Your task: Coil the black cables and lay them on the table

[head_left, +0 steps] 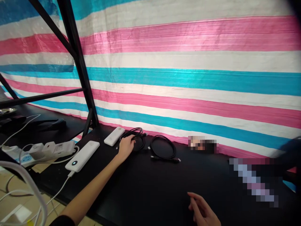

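Observation:
My left hand (125, 146) reaches far across the black table (145, 188) and rests on a coiled black cable (136, 138), fingers curled over its near edge. A second coiled black cable (163, 149) lies just right of it. A small white power bank (114, 136) sits left of the hand. A larger white power bank (82, 155), its light glowing, lies further left with a white cord plugged in. My right hand (203, 212) hovers low over the table's near edge, fingers loosely apart, holding nothing.
A white power strip (47, 150) with plugs and white cords lies at the left. A black metal rack post (77, 59) stands at the table's back left. A pink, blue and white striped tarp (188, 62) hangs behind. Blurred patches sit at the right.

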Demonstrator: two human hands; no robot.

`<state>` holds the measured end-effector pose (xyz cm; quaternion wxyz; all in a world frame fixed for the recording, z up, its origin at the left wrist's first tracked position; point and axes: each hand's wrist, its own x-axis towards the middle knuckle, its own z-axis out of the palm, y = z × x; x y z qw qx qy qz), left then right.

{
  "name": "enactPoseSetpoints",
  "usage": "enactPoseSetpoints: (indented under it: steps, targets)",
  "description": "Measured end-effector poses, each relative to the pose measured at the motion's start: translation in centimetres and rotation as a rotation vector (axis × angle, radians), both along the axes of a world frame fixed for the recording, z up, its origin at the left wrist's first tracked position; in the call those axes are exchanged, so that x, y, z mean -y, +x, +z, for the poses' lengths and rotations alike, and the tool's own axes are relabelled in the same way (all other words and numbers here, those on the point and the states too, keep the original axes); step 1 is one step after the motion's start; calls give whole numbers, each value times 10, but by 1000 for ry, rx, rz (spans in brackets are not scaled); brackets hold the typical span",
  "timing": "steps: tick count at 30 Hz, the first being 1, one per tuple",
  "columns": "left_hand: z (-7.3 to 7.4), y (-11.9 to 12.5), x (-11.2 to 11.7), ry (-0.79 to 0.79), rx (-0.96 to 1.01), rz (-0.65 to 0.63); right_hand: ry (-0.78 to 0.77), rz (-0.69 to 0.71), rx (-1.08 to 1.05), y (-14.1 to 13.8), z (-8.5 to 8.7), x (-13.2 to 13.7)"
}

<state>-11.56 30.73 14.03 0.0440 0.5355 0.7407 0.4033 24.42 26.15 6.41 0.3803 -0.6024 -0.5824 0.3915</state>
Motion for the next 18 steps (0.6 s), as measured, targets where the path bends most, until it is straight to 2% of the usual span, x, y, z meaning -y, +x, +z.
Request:
enactPoseSetpoints:
  steps: [5, 9, 11, 13, 15, 18]
  targets:
    - [26, -27, -4, 167, 165, 225, -24, 6, 1, -2, 1, 1]
    - [53, -33, 18, 313, 266, 250, -53, -5, 51, -3, 5, 3]
    - [63, -21, 39, 369, 308, 183, -56, -14, 62, -3, 5, 3]
    - [67, -3, 61, 391, 482, -44, -42, -21, 49, -3, 1, 3]
    - [64, 18, 83, 249, 585, -213, -23, -21, 17, -4, -3, 3]
    - [49, 50, 109, 8, 688, -362, 3, -23, -56, -10, -4, 10]
